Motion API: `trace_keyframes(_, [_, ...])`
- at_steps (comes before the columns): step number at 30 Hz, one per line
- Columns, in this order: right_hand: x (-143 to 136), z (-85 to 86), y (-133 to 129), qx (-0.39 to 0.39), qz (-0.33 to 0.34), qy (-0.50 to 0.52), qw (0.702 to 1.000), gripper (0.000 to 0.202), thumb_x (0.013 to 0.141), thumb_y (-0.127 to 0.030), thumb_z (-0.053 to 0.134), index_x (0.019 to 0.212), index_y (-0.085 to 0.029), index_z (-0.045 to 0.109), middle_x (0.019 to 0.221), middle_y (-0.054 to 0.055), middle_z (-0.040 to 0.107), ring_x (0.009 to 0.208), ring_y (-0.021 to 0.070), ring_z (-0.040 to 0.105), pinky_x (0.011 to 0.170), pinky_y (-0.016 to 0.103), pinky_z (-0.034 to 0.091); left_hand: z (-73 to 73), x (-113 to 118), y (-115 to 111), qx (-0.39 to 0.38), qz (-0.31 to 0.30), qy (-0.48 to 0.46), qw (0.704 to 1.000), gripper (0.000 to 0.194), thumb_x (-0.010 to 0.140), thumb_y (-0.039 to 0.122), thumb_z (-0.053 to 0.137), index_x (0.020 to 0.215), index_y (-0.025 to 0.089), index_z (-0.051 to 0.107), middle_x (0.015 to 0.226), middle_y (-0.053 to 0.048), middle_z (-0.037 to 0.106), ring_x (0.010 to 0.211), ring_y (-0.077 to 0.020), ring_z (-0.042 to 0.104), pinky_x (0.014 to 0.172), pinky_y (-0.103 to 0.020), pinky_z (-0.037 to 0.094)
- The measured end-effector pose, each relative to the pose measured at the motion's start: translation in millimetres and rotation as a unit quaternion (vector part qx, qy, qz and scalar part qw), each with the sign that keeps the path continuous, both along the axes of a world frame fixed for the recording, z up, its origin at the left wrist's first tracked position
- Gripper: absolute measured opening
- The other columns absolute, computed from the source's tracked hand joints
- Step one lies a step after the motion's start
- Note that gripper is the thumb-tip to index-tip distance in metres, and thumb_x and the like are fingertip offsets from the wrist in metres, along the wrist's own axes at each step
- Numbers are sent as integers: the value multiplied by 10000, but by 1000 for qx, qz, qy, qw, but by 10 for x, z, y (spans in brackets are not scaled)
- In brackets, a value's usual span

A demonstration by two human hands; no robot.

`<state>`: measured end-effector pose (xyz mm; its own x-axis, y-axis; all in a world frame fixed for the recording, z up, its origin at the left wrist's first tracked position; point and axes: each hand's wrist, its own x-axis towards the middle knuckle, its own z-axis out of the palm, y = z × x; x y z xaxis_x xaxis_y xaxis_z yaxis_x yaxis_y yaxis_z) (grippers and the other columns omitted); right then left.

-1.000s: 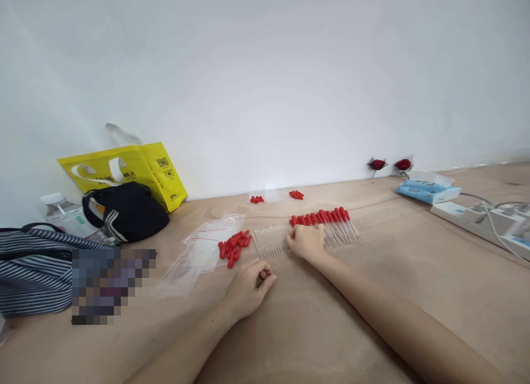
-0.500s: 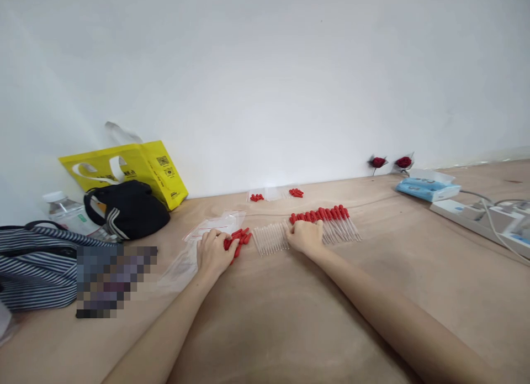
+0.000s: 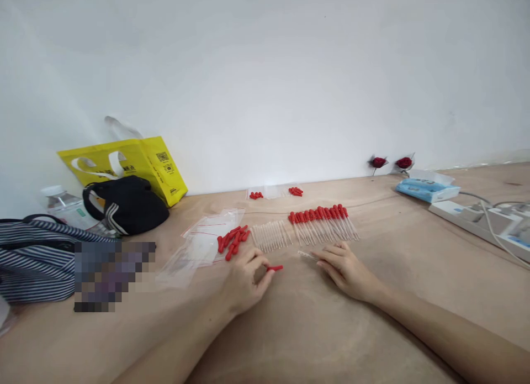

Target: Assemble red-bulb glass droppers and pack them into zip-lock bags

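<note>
My left hand [image 3: 247,282] is closed, pinching a red rubber dropper bulb [image 3: 276,268] whose narrow end points right. Opposite it, my right hand [image 3: 348,273] grips a clear glass dropper tube [image 3: 305,254], its tip directed left toward the bulb. A gap separates bulb and tube. Loose red bulbs [image 3: 232,240] lie in a pile beyond my left hand, partly on clear zip bags [image 3: 209,232]. Bare glass tubes [image 3: 269,236] are lined up in the middle. Right of them is a row of droppers with red bulbs fitted [image 3: 325,221].
Near the wall lie small bags with red bulbs [image 3: 295,192]. On the left are a yellow bag [image 3: 165,185], a black pouch [image 3: 138,207], a bottle [image 3: 62,204] and a striped bag [image 3: 37,262]. A blue tissue pack [image 3: 428,190], power strip [image 3: 464,215] and two roses [image 3: 379,162] stand right.
My left hand has left the pile with one red bulb, moving right and nearer. My right hand has lifted a glass tube from the row and drawn it nearer and right.
</note>
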<state>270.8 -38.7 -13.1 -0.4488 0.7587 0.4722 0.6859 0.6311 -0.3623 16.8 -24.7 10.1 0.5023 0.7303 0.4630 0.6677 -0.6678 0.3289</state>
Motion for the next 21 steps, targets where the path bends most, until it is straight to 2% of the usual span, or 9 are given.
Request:
trace_keyframes(3, [-9, 40, -51, 1, 7, -7, 1000, 244, 852, -198, 372, 977, -202, 582, 791, 47, 625, 701, 144, 543, 742, 327, 318, -72, 85, -54, -68, -25, -14, 997, 85, 767, 175, 482, 795, 177, 562, 815, -36, 528, 744, -155, 526, 676, -274, 436])
trace_keyframes(6, [-80, 54, -49, 3, 0, 1, 1000, 221, 839, -210, 397, 905, -200, 607, 774, 45, 630, 684, 140, 549, 751, 331, 309, -99, 117, -31, -96, -30, -23, 995, 192, 750, 207, 528, 931, 182, 586, 923, -54, 551, 845, -182, 540, 752, -305, 444])
trace_keyframes(8, [-127, 39, -43, 9, 4, 3, 1000, 211, 832, -217, 410, 865, -202, 619, 759, 41, 631, 684, 138, 553, 755, 329, 304, -111, 126, -6, -107, -33, -22, 994, 204, 754, 228, 543, 941, 196, 618, 956, -55, 564, 884, -194, 543, 783, -321, 441])
trace_keyframes(11, [-173, -2, -40, 18, 16, 2, 1000, 204, 829, -219, 421, 843, -209, 624, 715, 25, 625, 677, 131, 552, 766, 329, 298, -134, 132, 10, -103, -24, -29, 994, 152, 779, 204, 523, 847, 206, 658, 932, -48, 577, 891, -192, 542, 800, -329, 431])
trace_keyframes(14, [-206, -39, -41, 17, 17, 8, 1000, 203, 830, -207, 416, 839, -202, 618, 696, 21, 616, 662, 127, 546, 772, 336, 301, -147, 137, 2, -94, -25, -51, 994, 151, 806, 183, 492, 840, 197, 638, 913, -41, 588, 889, -178, 535, 802, -315, 420])
trace_keyframes(17, [-248, -60, -42, 24, 17, 19, 999, 209, 833, -196, 404, 846, -195, 613, 689, 26, 610, 646, 128, 540, 766, 339, 315, -138, 143, -8, -98, -24, -56, 993, 146, 837, 218, 461, 848, 199, 605, 853, -25, 619, 838, -174, 541, 767, -309, 416])
trace_keyframes(21, [-298, -68, -49, 50, 23, 29, 998, 196, 825, -179, 422, 886, -199, 608, 704, 23, 612, 656, 124, 541, 756, 319, 335, -120, 144, -2, -88, 10, -26, 996, 154, 845, 272, 456, 840, 210, 598, 812, -14, 638, 797, -188, 546, 770, -348, 379])
